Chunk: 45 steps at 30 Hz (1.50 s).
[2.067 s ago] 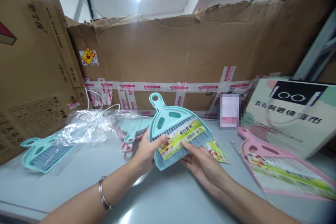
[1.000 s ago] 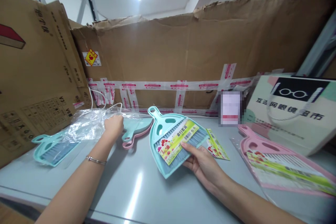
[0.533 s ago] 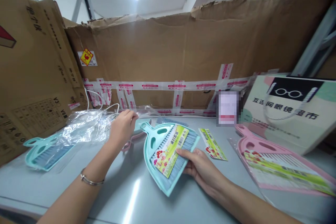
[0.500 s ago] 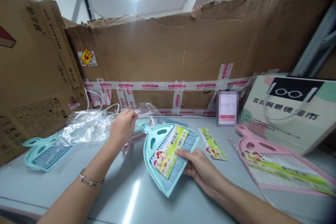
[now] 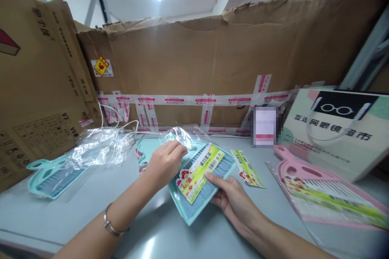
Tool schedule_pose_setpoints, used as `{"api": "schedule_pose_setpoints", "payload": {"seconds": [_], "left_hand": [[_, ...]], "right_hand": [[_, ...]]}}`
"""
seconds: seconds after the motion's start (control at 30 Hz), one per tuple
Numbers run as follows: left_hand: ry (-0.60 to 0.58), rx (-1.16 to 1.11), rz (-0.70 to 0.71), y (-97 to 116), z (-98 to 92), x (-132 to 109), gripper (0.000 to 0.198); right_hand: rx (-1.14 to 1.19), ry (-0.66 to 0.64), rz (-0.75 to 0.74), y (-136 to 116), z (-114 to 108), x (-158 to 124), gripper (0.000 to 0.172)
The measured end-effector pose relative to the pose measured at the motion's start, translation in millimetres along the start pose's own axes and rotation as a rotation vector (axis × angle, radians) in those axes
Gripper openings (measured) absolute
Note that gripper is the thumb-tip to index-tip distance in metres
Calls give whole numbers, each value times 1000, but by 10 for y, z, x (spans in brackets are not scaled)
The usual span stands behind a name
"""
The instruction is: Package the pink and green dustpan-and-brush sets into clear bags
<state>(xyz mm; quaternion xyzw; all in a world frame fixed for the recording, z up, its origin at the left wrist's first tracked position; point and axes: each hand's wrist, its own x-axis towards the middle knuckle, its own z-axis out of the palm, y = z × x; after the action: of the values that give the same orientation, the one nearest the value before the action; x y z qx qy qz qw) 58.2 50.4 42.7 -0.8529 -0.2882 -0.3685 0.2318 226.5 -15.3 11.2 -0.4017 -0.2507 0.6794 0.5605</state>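
Observation:
A light-blue dustpan [image 5: 189, 215] with a blue-bristled brush nested in it is tilted above the table. My right hand [image 5: 232, 200] grips its right edge, thumb on top by the yellow-green label card [image 5: 199, 173]. My left hand [image 5: 167, 164] is closed in a pinch over the dustpan's handle end and partly hides it. Clear plastic film [image 5: 184, 135] bunches up at those fingertips and stretches behind the handle. Another light-blue dustpan [image 5: 147, 144] lies behind my left hand, with a pink edge showing under it. A loose label card [image 5: 247, 168] rests right of the held set.
At left, a light-blue dustpan set [image 5: 50, 178] lies partly under crumpled clear plastic [image 5: 101, 145]. To the right are a bagged pink dustpan set [image 5: 304, 170] and a white paper bag [image 5: 337, 145]. A large taped cardboard box [image 5: 182, 56] stands along the back.
My left hand has moved right and slightly down, onto the handle end of the held dustpan, and the clear film has shifted with it. My right hand's hold is nearly unchanged.

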Motion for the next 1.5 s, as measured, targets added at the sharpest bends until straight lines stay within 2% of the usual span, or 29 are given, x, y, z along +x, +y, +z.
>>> {"api": "schedule_pose_setpoints", "payload": {"seconds": [0.13,0.3,0.4,0.47,0.5,0.53,0.6,0.63,0.67,0.73,0.8,0.83,0.97,1.13,1.23,1.33,1.43,1.5], "left_hand": [[-20,-64,15,51,-41,-10,17],[-95,-118,56,238,-31,9,19],[-157,-180,94,332,-70,20,20],[-114,-237,54,338,-111,15,13],[-59,-262,-15,322,-126,8,13],[11,-286,-124,299,-134,1,22],[121,-375,-423,248,-120,-13,48],[127,-464,-589,232,-99,-17,58],[89,-591,-749,230,-71,-18,65],[-68,-927,-987,269,-10,-8,69],[-194,-1230,-1082,353,40,11,64],[-208,-1333,-1095,398,57,22,61],[-96,-1482,-1154,501,79,46,56],[72,-1545,-1349,471,140,23,45],[114,-1551,-1349,460,199,-8,43],[89,-1534,-1225,489,217,-42,46],[-12,-1498,-1102,557,197,-70,52],[-101,-1504,-1086,604,184,-80,60]], "right_hand": [[126,74,-57,-40,-2,23,44],[123,61,3,-14,10,22,38],[158,68,-18,-15,1,40,35],[205,90,-70,-51,-12,63,35],[225,108,-95,-75,-19,73,35],[240,126,-114,-99,-23,82,35],[260,154,-134,-134,-28,90,37],[268,158,-138,-141,-28,91,37],[276,156,-140,-139,-27,90,38],[286,135,-140,-117,-25,87,39],[288,113,-137,-83,-24,89,40],[286,106,-136,-68,-23,92,40],[267,106,-158,-44,-16,98,41],[261,143,-175,-30,15,64,40],[258,132,-164,-3,26,53,39],[263,140,-173,6,16,64,39],[270,167,-204,-11,-9,92,41],[270,191,-213,-29,-21,114,44]]}}
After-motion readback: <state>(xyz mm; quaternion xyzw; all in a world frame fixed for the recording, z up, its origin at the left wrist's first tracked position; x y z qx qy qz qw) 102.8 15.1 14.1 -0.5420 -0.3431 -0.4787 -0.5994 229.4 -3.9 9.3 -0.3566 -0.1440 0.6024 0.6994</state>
